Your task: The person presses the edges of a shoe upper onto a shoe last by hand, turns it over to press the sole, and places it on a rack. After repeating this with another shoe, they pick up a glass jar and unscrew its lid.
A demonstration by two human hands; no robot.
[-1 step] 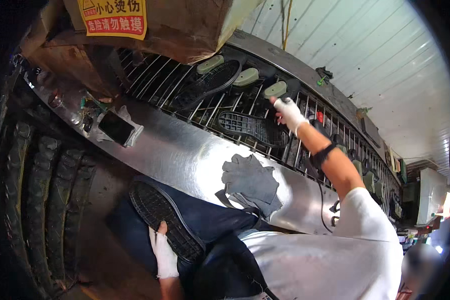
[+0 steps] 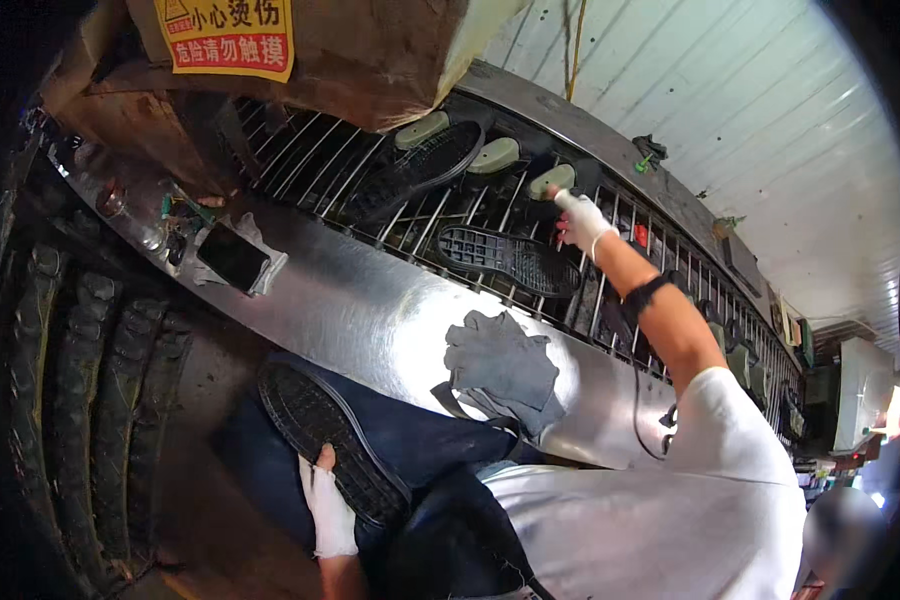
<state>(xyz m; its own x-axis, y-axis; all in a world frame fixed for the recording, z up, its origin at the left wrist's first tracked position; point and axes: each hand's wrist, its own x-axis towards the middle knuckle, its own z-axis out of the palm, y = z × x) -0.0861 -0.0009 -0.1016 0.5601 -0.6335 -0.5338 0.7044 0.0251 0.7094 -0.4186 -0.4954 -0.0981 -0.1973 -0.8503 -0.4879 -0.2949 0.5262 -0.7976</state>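
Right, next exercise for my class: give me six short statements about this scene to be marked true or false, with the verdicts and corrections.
1. The left hand holds a black shoe sole. True.
2. Grey gloves lie on the metal ledge. True.
3. The right hand holds the grey gloves. False: it is up at a pale green oval block.
4. A black band circles the left forearm. False: it is on the right forearm.
5. A yellow and red label is on the brown housing. True.
6. The dark flat rectangle lies under the grey gloves. False: it lies left of them in the picture, on pale fabric.
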